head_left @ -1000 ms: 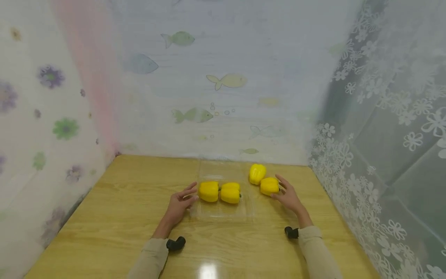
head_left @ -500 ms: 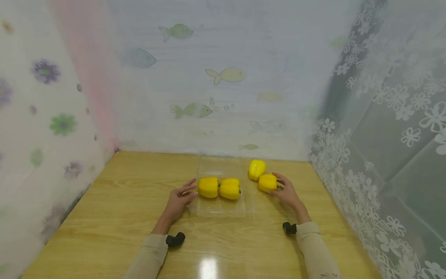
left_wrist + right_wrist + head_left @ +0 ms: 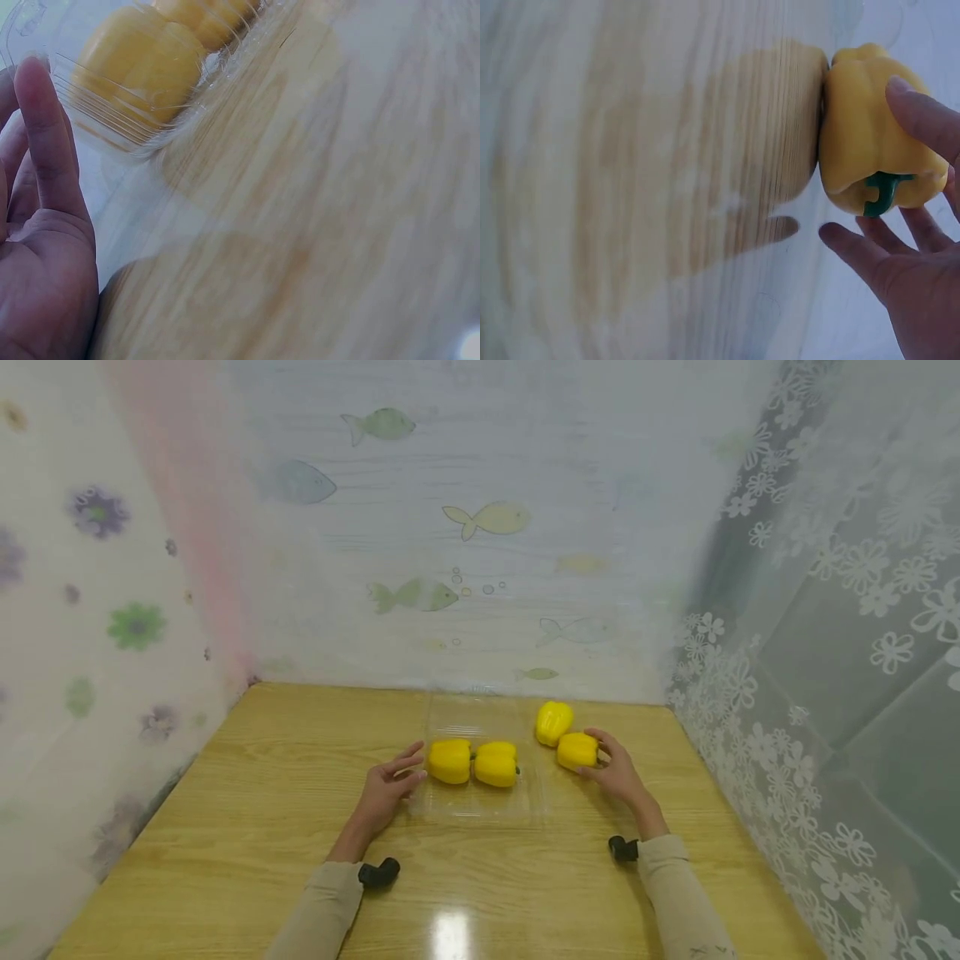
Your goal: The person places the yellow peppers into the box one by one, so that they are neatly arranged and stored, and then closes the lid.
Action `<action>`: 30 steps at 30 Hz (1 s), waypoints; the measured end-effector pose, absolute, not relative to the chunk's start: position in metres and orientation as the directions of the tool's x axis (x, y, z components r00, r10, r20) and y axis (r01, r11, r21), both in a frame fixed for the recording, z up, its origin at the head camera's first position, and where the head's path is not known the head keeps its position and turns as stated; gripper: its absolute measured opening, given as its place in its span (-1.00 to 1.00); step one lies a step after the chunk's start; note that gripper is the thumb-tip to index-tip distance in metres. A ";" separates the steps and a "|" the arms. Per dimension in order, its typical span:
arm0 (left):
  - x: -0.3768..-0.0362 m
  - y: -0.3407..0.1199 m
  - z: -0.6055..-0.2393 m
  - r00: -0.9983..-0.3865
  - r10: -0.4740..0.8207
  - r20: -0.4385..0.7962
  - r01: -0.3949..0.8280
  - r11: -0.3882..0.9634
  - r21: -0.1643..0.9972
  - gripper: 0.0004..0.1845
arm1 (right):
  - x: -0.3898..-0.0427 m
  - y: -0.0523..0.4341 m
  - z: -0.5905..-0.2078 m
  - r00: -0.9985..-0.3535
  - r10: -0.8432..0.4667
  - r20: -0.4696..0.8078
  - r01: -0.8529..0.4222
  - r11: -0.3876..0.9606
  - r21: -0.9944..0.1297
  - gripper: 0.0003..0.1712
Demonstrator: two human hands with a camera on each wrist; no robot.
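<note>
On the right of the wooden table (image 3: 247, 827), beside the tray, the right hand (image 3: 618, 772) around the nearer loose yellow bell pepper (image 3: 577, 750) with the green stem: thumb and fingers curling about it and touching its skin, in the right wrist view one fingertip on the far flank and the others spread beneath the stem end. Not yet lifted; seemingly on the tabletop. Best gripped across the broad ribbed body rather than by the stem, the smooth skin likely to slip from a shallow pinch. Worth closing the fingers fully before raising.

At the left edge of the clear plastic clamshell tray (image 3: 480, 806), the left hand (image 3: 386, 789), fingers straight and relaxed, resting against the thin rim and holding nothing. Good for steadying so light a tray; pressure best kept gentle, the flimsy wall apt to buckle.

Inside the tray, two yellow bell peppers side by side, the left one (image 3: 450, 760) touching the right one (image 3: 497, 764), free space on the near side. Just beyond the gripped pepper, a second loose yellow bell pepper (image 3: 553, 722), very near or touching it, so a straight upward lift should avoid nudging it.
</note>
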State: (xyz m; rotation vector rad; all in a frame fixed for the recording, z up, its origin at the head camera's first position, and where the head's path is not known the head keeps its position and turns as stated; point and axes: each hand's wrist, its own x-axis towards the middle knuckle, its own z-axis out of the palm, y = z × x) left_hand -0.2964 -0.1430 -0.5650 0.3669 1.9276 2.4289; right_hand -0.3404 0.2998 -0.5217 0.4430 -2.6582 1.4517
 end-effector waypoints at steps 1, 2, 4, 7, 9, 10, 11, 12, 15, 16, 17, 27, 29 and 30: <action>-0.296 -0.143 -0.565 -0.972 0.160 0.173 0.131 -0.241 0.962 -0.54 | -0.340 0.300 -0.522 -0.951 -0.217 0.219 -0.301 0.502 -0.811 -0.19; -0.296 -0.143 -0.565 -0.971 0.161 0.175 0.133 -0.241 0.961 -0.54 | -0.339 0.300 -0.522 -0.945 -0.225 0.236 -0.320 0.495 -0.808 -0.20; -0.297 -0.143 -0.566 -0.972 0.158 0.173 0.133 -0.235 0.963 -0.54 | -0.336 0.298 -0.518 -0.935 -0.239 0.263 -0.350 0.489 -0.799 -0.23; -0.297 -0.143 -0.567 -0.971 0.152 0.183 0.146 -0.227 0.963 -0.54 | -0.324 0.292 -0.504 -0.928 -0.249 0.277 -0.366 0.478 -0.799 -0.25; -0.297 -0.143 -0.567 -0.973 0.146 0.180 0.144 -0.228 0.963 -0.54 | -0.317 0.288 -0.494 -0.929 -0.249 0.275 -0.365 0.476 -0.800 -0.27; -0.297 -0.143 -0.567 -0.973 0.143 0.180 0.144 -0.230 0.963 -0.54 | -0.314 0.287 -0.490 -0.930 -0.245 0.273 -0.360 0.469 -0.806 -0.26; -0.297 -0.143 -0.566 -0.974 0.141 0.179 0.143 -0.230 0.963 -0.54 | -0.313 0.287 -0.488 -0.928 -0.244 0.280 -0.366 0.473 -0.801 -0.27; -0.297 -0.143 -0.566 -0.974 0.140 0.179 0.143 -0.231 0.962 -0.54 | -0.313 0.288 -0.488 -0.926 -0.242 0.289 -0.372 0.479 -0.795 -0.27; -0.297 -0.142 -0.565 -0.974 0.140 0.180 0.144 -0.231 0.962 -0.54 | -0.318 0.291 -0.494 -0.924 -0.212 0.319 -0.382 0.459 -0.802 -0.26; -0.297 -0.142 -0.565 -0.974 0.139 0.181 0.146 -0.230 0.962 -0.54 | -0.321 0.293 -0.497 -0.921 -0.206 0.331 -0.389 0.459 -0.799 -0.25; -0.296 -0.142 -0.565 -0.973 0.139 0.182 0.147 -0.229 0.962 -0.54 | -0.324 0.295 -0.501 -0.918 -0.201 0.343 -0.397 0.456 -0.796 -0.25; -0.298 -0.142 -0.566 -0.970 0.152 0.188 0.148 -0.240 0.959 -0.54 | -0.332 0.302 -0.509 -0.906 -0.205 0.371 -0.422 0.370 -0.827 -0.23; -0.298 -0.142 -0.567 -0.970 0.152 0.189 0.150 -0.239 0.960 -0.53 | -0.331 0.300 -0.507 -0.907 -0.212 0.364 -0.419 0.363 -0.833 -0.23; -0.297 -0.143 -0.567 -0.970 0.152 0.188 0.149 -0.238 0.960 -0.53 | -0.330 0.299 -0.505 -0.908 -0.218 0.359 -0.417 0.365 -0.832 -0.23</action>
